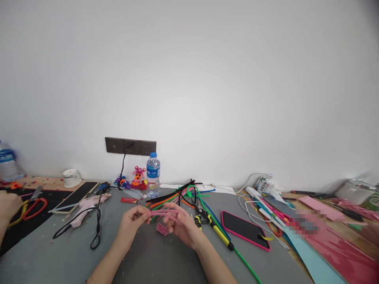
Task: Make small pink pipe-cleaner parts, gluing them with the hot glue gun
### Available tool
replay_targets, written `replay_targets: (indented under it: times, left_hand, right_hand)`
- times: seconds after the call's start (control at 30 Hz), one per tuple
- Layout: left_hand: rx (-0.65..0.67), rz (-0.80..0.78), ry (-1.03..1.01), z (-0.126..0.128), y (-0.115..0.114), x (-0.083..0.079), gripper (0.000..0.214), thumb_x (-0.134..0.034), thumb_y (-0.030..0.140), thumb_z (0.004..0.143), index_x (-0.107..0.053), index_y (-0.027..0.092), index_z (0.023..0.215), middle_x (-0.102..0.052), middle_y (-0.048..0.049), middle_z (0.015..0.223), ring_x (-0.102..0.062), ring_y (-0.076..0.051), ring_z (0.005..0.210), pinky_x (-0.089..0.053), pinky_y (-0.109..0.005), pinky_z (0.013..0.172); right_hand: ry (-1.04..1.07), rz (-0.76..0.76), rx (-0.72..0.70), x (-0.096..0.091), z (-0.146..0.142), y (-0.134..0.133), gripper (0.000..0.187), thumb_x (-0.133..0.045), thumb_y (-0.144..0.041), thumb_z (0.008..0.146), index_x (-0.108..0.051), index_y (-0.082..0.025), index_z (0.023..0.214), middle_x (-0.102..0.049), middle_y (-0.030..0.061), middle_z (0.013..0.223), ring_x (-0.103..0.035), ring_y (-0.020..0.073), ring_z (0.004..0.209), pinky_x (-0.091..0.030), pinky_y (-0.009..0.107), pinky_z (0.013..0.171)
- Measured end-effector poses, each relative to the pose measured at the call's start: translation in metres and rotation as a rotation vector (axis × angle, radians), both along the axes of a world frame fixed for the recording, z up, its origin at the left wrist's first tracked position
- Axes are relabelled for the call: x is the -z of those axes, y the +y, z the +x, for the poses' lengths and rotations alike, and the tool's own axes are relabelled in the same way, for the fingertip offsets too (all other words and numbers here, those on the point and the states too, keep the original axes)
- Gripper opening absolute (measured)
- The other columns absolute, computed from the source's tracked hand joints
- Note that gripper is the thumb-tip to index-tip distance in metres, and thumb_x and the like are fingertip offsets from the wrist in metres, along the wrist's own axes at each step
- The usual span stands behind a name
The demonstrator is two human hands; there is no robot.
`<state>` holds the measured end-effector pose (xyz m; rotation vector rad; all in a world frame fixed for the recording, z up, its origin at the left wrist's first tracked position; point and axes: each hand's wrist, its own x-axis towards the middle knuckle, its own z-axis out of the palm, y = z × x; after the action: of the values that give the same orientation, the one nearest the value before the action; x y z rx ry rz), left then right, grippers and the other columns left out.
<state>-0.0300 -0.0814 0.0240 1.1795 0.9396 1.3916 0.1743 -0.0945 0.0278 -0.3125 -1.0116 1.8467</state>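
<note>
both hands meet over the grey surface point(154, 256), grasping a pink pipe cleaner point(164, 213) between them. the left hand point(134, 221) pinches one end with thumb and fingertips, and the right hand point(180, 225) curls its fingers around the other part, so the pink strand runs across from one hand to the other just above the surface. a small pink piece point(162, 229) lies on the surface right below the hands. behind them fans a bundle of coloured pipe cleaners point(174, 195), with yellow-handled pliers point(214, 232) just to the right and a pink-edged phone point(245, 229) beyond. a water bottle point(153, 174) stands upright near the wall, and a glue gun point(87, 206) lies to the left.
</note>
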Motion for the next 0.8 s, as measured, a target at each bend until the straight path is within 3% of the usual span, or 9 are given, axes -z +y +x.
replay_targets:
  times: [0.13,0.33,0.6,0.8]
  left_hand:
    - [-0.007,0.002,-0.03,0.001,0.0,0.0,0.027,-0.084,0.037,0.061,-0.068,0.015,0.058,-0.064,0.0005,0.058,-0.058,-0.013,0.053,-0.048,-0.021,0.052]
    - [0.108,-0.013,0.025,0.006,-0.001,-0.001,0.03,-0.086,0.038,0.057,-0.066,0.015,0.055,-0.064,0.0005,0.059,-0.059,-0.013,0.051,-0.048,-0.022,0.05]
    - [0.176,-0.005,0.102,0.006,0.0,0.001,0.031,-0.085,0.04,0.059,-0.068,0.015,0.056,-0.063,0.0003,0.053,-0.057,-0.013,0.049,-0.048,-0.023,0.05]
    - [0.187,-0.123,0.077,0.007,-0.004,0.0,0.034,-0.085,0.043,0.06,-0.068,0.014,0.058,-0.067,-0.0014,0.053,-0.059,-0.013,0.049,-0.048,-0.022,0.049]
  right_hand:
    - [0.052,-0.034,0.038,0.004,0.001,0.003,0.064,-0.085,-0.044,0.067,-0.063,-0.02,0.122,-0.068,0.0032,0.093,-0.056,0.009,0.065,-0.043,0.02,0.063]
    - [-0.088,-0.059,-0.012,0.008,-0.004,0.003,0.039,-0.08,-0.036,0.075,-0.071,-0.015,0.107,-0.064,0.0003,0.072,-0.052,0.0086,0.056,-0.039,0.022,0.058]
    - [-0.148,-0.046,0.053,0.007,-0.008,0.003,0.035,-0.074,-0.042,0.08,-0.072,-0.013,0.098,-0.06,-0.0013,0.068,-0.049,0.0075,0.049,-0.039,0.022,0.052]
    - [-0.164,-0.016,0.151,0.012,-0.009,0.009,0.038,-0.07,-0.049,0.081,-0.068,-0.011,0.084,-0.058,-0.0032,0.061,-0.044,0.0046,0.04,-0.033,0.019,0.042]
